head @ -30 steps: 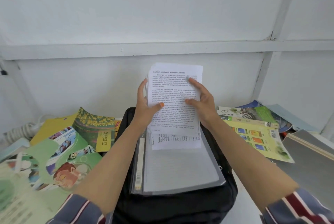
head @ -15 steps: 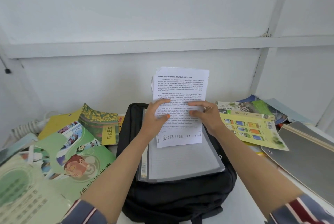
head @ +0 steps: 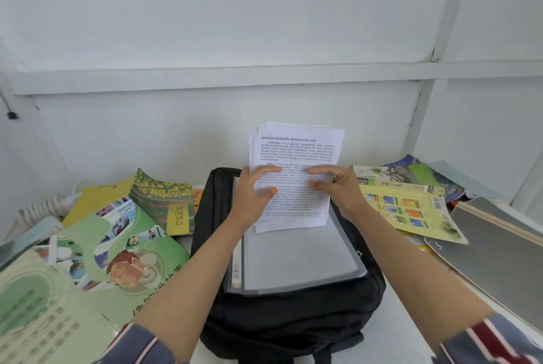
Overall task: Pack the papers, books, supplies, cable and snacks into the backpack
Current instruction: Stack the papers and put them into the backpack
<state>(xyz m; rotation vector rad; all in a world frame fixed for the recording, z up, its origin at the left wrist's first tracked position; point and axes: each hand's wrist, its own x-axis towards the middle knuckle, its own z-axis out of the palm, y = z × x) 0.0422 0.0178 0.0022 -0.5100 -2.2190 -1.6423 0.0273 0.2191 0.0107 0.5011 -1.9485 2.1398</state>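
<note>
Papers (head: 296,149) upright, left grip (head: 254,196), right grip (head: 338,190) midway

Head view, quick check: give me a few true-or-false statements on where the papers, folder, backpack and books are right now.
1. The left hand and the right hand both grip the stack of printed papers. True.
2. The papers are inside the black backpack. False: they are held upright over the clear folder.
3. The clear folder lies on top of the backpack. True.
4. The green cartoon-cover book lies to the right of the backpack. False: it lies to its left.
5. A white coiled cable lies at the far left. True.
</note>
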